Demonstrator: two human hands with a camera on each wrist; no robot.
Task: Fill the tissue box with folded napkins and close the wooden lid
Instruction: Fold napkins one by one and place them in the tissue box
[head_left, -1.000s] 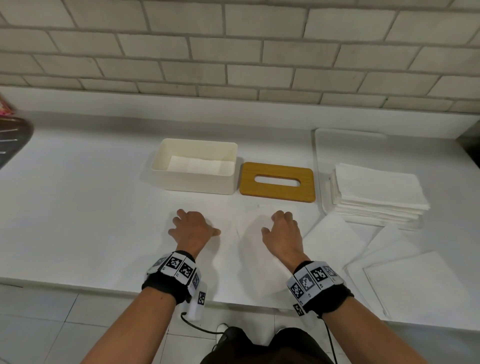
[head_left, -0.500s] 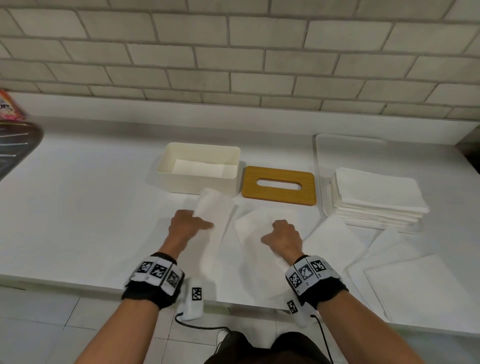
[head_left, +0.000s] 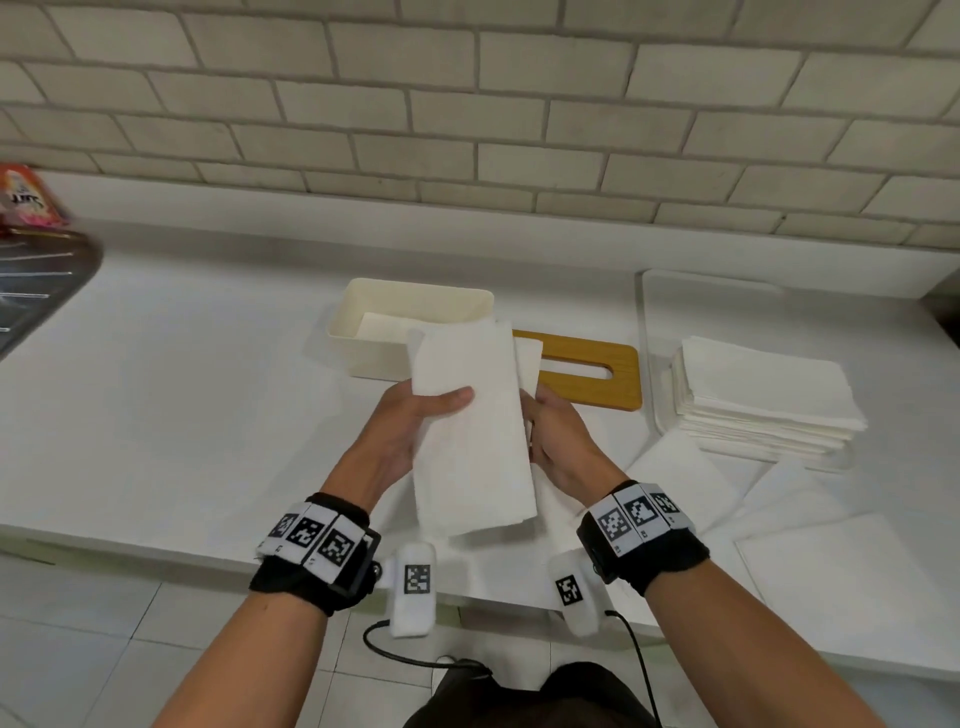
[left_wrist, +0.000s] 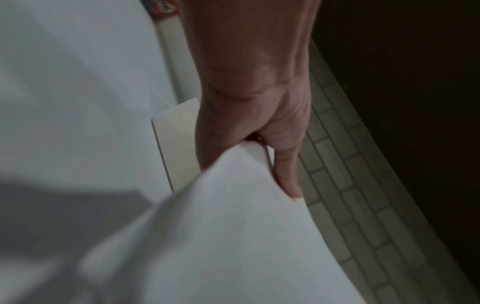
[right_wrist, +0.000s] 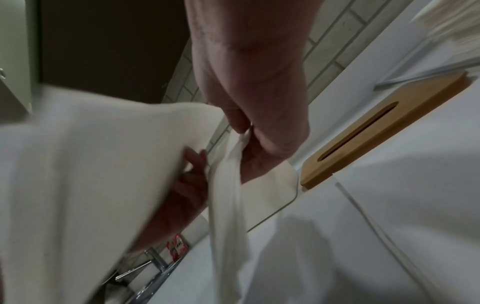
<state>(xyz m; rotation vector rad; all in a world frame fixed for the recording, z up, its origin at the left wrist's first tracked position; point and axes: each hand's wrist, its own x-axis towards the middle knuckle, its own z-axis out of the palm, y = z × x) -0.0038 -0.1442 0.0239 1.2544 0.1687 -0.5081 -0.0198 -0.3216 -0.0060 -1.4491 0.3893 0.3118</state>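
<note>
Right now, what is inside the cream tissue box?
A flat white napkin lies in the tissue box. The held folded napkin covers the box's right end, so that part cannot be seen.

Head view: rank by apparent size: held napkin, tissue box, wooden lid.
1. Held napkin, though it's nearest the camera, so inflated.
2. Tissue box, partly hidden.
3. Wooden lid, partly hidden; close to the box, ranking unsure.

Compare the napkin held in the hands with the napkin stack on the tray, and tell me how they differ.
The held napkin is lifted off the counter, gripped by the left hand and the right hand; the napkin stack rests on the tray, untouched. The held napkin is folded into a long narrow strip; the napkin stack's sheets look broader and squarer. The held napkin is thin; the napkin stack is many layers thick. Both are plain white.
</note>
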